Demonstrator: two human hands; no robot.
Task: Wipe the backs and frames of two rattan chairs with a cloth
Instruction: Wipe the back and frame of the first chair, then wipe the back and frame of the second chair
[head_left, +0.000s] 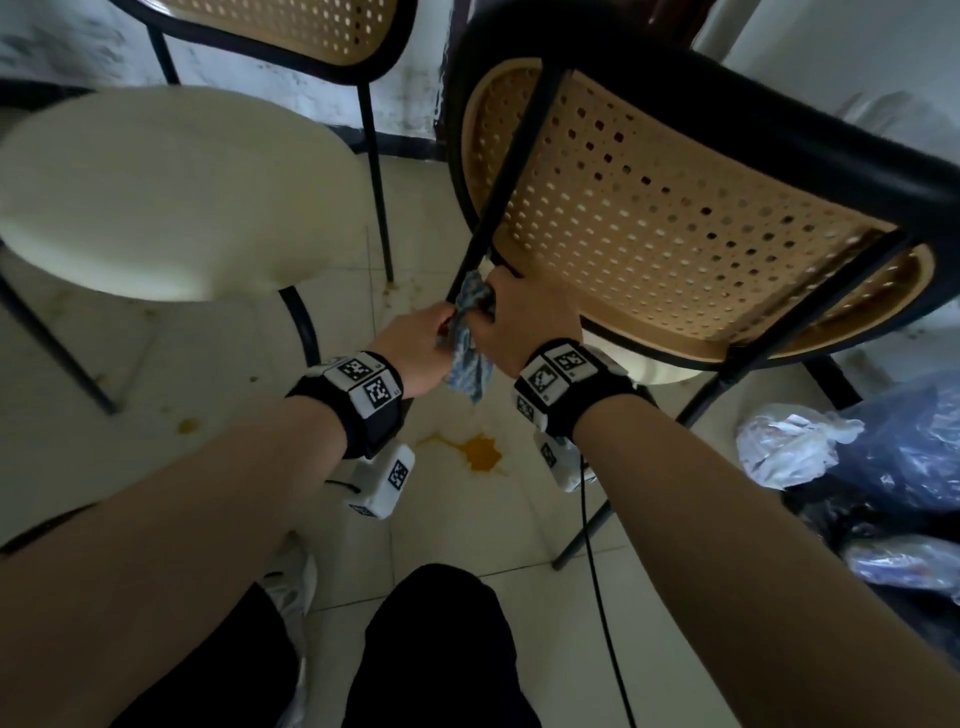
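Wiping in progress on the near rattan chair (675, 208), tilted toward the camera, woven back facing up, black frame round it. Second rattan chair (171, 192) stands to its left, cream seat showing, woven back at the frame's top edge; judged not yet in hand. Floor (415, 525) tiles carry an orange spill between the wrists; plastic bags (857, 452) lie at the right edge.

Black strut (511, 171) of the near chair runs long-axis from upper right down to lower left, ending right at both hands. Right hand (524, 322) curls round the strut's low end and the blue-white cloth (467, 338); left hand (421, 343) pinches the cloth from the other side, touching. Cloth tail hangs below. Both grips clenched on cloth. Strut lies up and away from the grips, right hand nearer, so next stroke is likely upward along it.

Wristbands (363, 384) show square coded markers only; no readable words, no brands.
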